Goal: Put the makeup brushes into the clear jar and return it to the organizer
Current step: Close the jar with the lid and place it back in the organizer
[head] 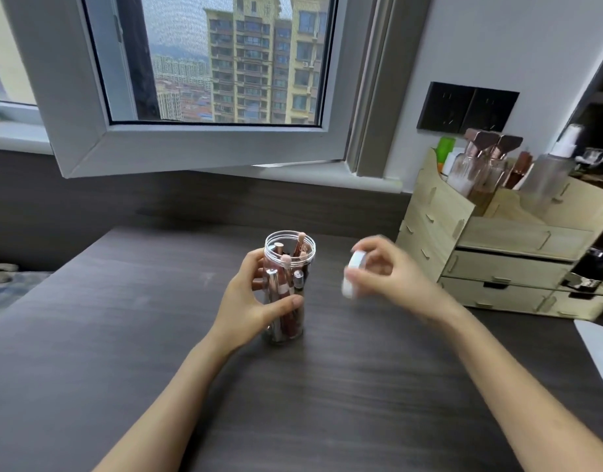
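Here we are holding the clear jar (286, 287) steady with our left hand (250, 298), thumb across the front and fingers wrapped behind it, while it is standing upright on the dark desk (327, 386). The makeup brushes (288, 267) are already sitting inside, a few pink tips poking just past the open rim. Our right hand (381, 274) is pinching a white lid (352, 274) just beside the jar, though motion is blurring it. The wooden organizer (490, 253) is waiting to the right, well apart from the jar. We are judging that the protruding tips could block the lid, so pressing down might bend bristles or tip the jar. We are reading no brand, label or writing anywhere.
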`<action>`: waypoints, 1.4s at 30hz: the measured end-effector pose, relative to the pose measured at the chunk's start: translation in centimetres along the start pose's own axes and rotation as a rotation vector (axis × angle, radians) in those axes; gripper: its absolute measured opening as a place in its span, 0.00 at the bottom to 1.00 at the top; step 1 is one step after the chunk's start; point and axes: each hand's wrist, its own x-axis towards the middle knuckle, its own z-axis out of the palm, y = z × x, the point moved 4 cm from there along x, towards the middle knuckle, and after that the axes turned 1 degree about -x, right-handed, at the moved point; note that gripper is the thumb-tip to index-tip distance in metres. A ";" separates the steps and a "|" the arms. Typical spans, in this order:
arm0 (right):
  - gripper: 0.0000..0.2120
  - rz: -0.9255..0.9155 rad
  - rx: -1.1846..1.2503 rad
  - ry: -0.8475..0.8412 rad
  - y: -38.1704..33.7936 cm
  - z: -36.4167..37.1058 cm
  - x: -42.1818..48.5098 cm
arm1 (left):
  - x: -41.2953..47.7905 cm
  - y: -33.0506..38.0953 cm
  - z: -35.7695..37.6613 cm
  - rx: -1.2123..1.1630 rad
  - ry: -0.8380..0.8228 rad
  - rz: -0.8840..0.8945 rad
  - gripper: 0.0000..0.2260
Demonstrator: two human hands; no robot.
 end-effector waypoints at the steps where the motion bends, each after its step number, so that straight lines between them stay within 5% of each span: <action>1: 0.16 -0.017 0.300 0.045 -1.2 0.0 0.2 | 0.0 0.0 0.1 -0.004 -0.004 -0.001 0.29; 4: 0.18 -0.086 0.697 0.072 -3.8 1.1 0.9 | -0.1 0.0 0.1 -0.011 -0.016 -0.007 0.30; 14: 0.14 -0.165 0.224 -0.121 -4.8 4.6 1.7 | -0.1 -0.3 0.0 -0.021 -0.015 -0.042 0.31; 20: 0.24 -0.299 -0.424 0.130 -7.3 4.8 0.8 | -0.1 -0.4 0.2 -0.015 -0.021 -0.041 0.31; 24: 0.42 -0.273 -0.857 0.253 -8.8 5.2 0.4 | -0.1 -0.3 0.2 -0.028 -0.009 -0.034 0.30; 28: 0.40 -0.263 -0.638 -0.071 -9.0 4.8 -0.2 | -0.1 -0.3 0.2 -0.035 -0.018 -0.033 0.31; 33: 0.42 -0.394 -0.708 0.330 -10.0 3.1 -0.6 | -0.1 -0.3 0.3 -0.026 -0.017 -0.046 0.31; 36: 0.33 -0.350 -0.602 0.093 -9.0 3.9 0.7 | -0.1 -0.4 0.2 -0.028 -0.012 -0.042 0.30; 38: 0.36 -0.295 -0.519 -0.069 -8.2 4.8 1.1 | -0.1 -0.3 0.2 -0.026 -0.008 -0.036 0.29; 42: 0.35 -0.301 -0.417 0.059 -7.7 5.1 1.1 | -0.1 0.0 0.2 -0.021 0.025 -0.028 0.28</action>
